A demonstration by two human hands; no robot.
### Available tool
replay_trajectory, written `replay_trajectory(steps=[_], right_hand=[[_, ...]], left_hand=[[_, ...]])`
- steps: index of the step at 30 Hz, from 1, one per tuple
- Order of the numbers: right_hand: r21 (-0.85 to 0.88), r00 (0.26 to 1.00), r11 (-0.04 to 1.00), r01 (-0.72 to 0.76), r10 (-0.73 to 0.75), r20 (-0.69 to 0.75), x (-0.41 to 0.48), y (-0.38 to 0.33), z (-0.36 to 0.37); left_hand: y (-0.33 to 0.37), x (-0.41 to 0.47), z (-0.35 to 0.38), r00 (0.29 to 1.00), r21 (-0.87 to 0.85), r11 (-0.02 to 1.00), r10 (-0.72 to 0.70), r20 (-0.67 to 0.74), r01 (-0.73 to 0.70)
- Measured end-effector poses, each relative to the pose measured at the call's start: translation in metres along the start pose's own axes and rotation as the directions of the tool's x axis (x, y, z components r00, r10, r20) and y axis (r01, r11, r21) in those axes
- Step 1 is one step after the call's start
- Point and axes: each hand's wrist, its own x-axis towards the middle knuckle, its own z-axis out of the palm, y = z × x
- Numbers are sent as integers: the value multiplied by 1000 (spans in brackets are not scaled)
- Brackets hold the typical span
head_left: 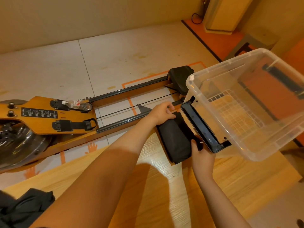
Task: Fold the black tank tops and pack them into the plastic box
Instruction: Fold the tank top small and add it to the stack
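Fabric of a folded black top (pixel 176 142) was held at the far edge of the bench (pixel 156 186), just beside the clear box (pixel 246 102) at the far right corner. A black frame (pixel 200 129) was seen between top and box. The top's far end was gripped by the left hand (pixel 162 112), fingers curled over it. Its near end was gripped by the right hand (pixel 202 153). More black tops (pixel 28 206) were heaped at the near left corner.
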Motion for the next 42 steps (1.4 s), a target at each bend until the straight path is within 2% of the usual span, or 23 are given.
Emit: replay_trajectory(steps=[3, 9, 14, 16, 19, 20, 22, 24, 25, 29, 33, 37, 42], right_hand=[[-188, 999, 981, 48, -43, 33, -1, 2, 7], [-45, 998, 998, 52, -53, -27, -3, -8, 3], [-176, 998, 984, 41, -33, 50, -4, -4, 10], [-304, 987, 945, 122, -84, 135, -4, -1, 10], [-472, 959, 836, 280, -220, 180, -14, -7, 9], [-489, 941, 805, 337, -275, 197, -19, -11, 10], [-542, 898, 716, 440, -348, 269, -24, -12, 15], [-583, 890, 675, 453, -306, 337, -24, -3, 21], [-599, 895, 670, 439, -265, 359, -24, 1, 23], [-669, 903, 635, 385, -109, 416, -23, 10, 25], [-703, 893, 596, 388, -53, 447, -23, 3, 24], [-674, 886, 603, 427, -128, 447, -30, -6, 12], [-602, 840, 587, 540, -336, 426, -47, -7, -6]], left_hand=[[-13, -2, 8, 996, -11, 1000, -4, -84, 3], [1, -4, 4, 983, -172, 981, 59, -177, -90], [-6, -4, 12, 985, -83, 993, 64, -159, -78], [-8, -12, 14, 970, 36, 992, 123, -211, -118], [-16, -34, 23, 870, 413, 875, 393, -297, -253], [-20, -42, 28, 843, 492, 821, 463, -274, -290], [-30, -54, 38, 840, 627, 695, 531, -115, -353], [-41, -58, 46, 861, 728, 573, 507, 46, -376], [-46, -59, 47, 874, 749, 550, 480, 78, -369], [-50, -58, 50, 917, 750, 585, 392, 72, -309], [-40, -54, 48, 949, 780, 566, 296, 112, -268], [-26, -68, 40, 956, 834, 518, 290, 39, -191], [-10, -113, 43, 932, 841, 537, 335, -141, -66]])
